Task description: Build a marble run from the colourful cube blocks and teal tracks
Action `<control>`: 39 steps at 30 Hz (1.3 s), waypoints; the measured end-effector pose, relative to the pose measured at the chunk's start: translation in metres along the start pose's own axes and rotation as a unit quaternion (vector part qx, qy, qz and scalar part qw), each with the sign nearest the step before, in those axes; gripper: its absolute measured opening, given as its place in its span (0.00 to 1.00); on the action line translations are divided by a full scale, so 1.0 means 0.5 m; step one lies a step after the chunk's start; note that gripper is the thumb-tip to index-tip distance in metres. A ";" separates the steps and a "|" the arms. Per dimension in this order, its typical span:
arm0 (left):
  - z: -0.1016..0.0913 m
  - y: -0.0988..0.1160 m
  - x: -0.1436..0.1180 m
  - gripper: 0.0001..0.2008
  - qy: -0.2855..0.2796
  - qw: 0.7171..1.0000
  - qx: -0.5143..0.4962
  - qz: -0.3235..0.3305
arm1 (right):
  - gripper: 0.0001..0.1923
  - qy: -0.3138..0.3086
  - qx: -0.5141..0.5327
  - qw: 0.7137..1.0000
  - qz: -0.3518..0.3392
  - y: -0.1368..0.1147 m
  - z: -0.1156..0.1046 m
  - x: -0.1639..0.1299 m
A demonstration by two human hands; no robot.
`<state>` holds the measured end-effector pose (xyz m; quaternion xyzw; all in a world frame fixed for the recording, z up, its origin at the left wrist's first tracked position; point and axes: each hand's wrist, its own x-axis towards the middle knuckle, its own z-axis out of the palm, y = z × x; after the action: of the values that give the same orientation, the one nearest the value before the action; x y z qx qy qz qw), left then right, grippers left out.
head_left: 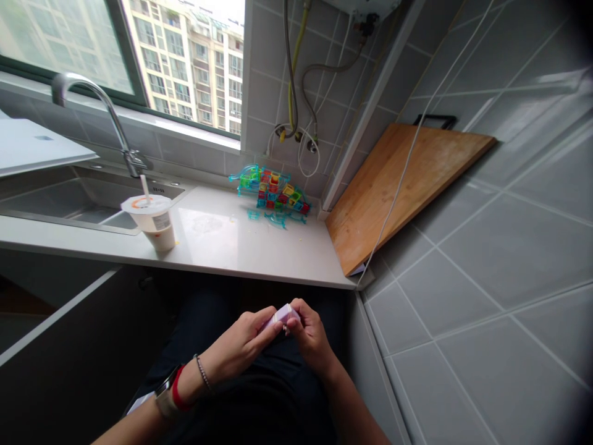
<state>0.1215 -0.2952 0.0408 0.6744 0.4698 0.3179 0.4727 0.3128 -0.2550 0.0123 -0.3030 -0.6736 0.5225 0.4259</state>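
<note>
Low centre of the frame: both hands meet over the person's dark-clothed lap, below the surface [241,247] edge. The left hand [241,346] and right hand [311,337] hold one small pale-lilac block [283,316] between them. Left grip: fingers curled, thumb and fingertips pinching the block's left end. Right grip: thumb and fingertips pinching the block's right end, the remaining fingers folded under. What the block is cannot be told; a small metallic bit shows at its underside, too small to identify. The left wrist carries a red band, a beaded bracelet and a watch.

Surface, white, runs across the middle of the frame. Left of centre on it: a lidded paper cup [152,221] with a straw, upright, just beside the sink [55,204] rim. The sink lies at middle left, with a curved chrome tap [99,105] above it. At the back of the surface, centre: a pile of coloured translucent plastic toy pieces [274,191], touching the tiled wall. Right of centre: a wooden cutting board [398,185] leaning tilted against the grey tiled wall, lower edge on the surface. A white cable [417,136] hangs across the board. Upper left: a window with apartment blocks outside.
</note>
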 end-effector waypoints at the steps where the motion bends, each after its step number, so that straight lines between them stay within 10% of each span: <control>1: -0.001 0.002 0.000 0.23 -0.006 1.000 -0.016 -0.004 | 0.22 0.007 -0.026 1.000 -0.013 -0.002 -0.002 0.001; 9: -0.001 0.001 0.005 0.23 -0.053 0.997 -0.052 -0.021 | 0.20 -0.037 -0.089 0.995 0.025 -0.045 -0.020 0.023; 26: 0.003 -0.022 0.013 0.17 0.101 0.967 0.230 -0.028 | 0.19 0.098 -0.292 0.951 -0.018 -0.041 -0.007 0.038; 33: -0.033 0.025 -0.002 0.23 -0.065 0.997 0.024 -0.017 | 0.23 -0.021 -0.073 0.997 0.027 -0.050 -0.035 0.024; 39: -0.024 0.036 -0.005 0.25 -0.086 0.992 -0.088 -0.019 | 0.22 -0.097 0.009 0.992 0.079 -0.054 -0.038 0.024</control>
<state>0.1161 -0.2954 0.0618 0.6460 0.4102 0.2903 0.5746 0.3252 -0.2437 0.0428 -0.2993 -0.6810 0.5877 0.3183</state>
